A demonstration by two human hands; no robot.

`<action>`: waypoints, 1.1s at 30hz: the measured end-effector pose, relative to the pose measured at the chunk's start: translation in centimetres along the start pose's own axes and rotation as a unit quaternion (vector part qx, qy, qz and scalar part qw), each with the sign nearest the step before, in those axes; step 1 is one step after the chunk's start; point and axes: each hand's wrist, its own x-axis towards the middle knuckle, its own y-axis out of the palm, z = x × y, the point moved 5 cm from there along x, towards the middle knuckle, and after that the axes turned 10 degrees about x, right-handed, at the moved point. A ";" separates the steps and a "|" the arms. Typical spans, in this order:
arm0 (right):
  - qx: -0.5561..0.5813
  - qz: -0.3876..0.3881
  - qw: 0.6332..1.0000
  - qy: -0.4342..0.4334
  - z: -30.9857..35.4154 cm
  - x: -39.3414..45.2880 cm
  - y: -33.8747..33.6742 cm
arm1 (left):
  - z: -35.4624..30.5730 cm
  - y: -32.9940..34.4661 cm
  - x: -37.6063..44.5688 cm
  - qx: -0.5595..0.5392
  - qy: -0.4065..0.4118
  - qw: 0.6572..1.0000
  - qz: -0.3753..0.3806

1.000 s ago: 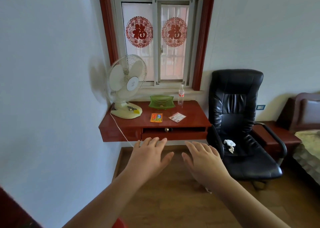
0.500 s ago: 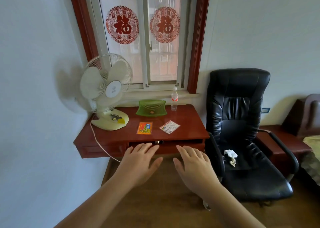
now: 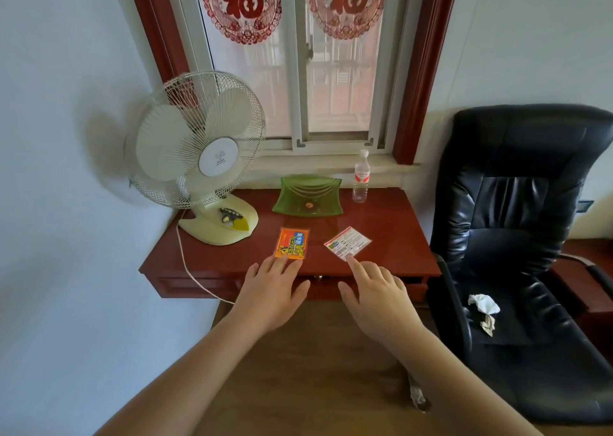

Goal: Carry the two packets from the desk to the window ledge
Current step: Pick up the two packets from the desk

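Two flat packets lie on the red wooden desk (image 3: 391, 233). The orange packet (image 3: 292, 243) is left of the white packet (image 3: 347, 243). My left hand (image 3: 272, 293) hovers at the desk's front edge, fingers spread, fingertips at the orange packet's near edge. My right hand (image 3: 378, 296) is also open, its index fingertip at the near corner of the white packet. Neither hand holds anything. The pale window ledge (image 3: 318, 167) runs behind the desk, below the window.
A cream desk fan (image 3: 199, 157) stands at the desk's left, its cord hanging over the front. A green dish (image 3: 308, 197) and a plastic water bottle (image 3: 361, 177) sit at the back. A black leather chair (image 3: 524, 236) stands to the right.
The view has closed in on the desk. Both open hands have moved forward from below the desk edge to the near edges of the packets.
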 end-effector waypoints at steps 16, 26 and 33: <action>-0.012 0.054 0.995 0.079 -3.4 16.2 8.0 | 6.4 9.6 15.0 -0.037 0.068 0.996 0.041; 0.005 0.093 0.989 0.114 -9.8 23.7 12.3 | 5.6 15.7 23.0 -0.029 0.067 0.994 0.081; 0.066 0.108 0.979 0.160 -15.7 30.0 14.7 | 4.5 20.0 27.5 -0.079 0.024 0.989 0.121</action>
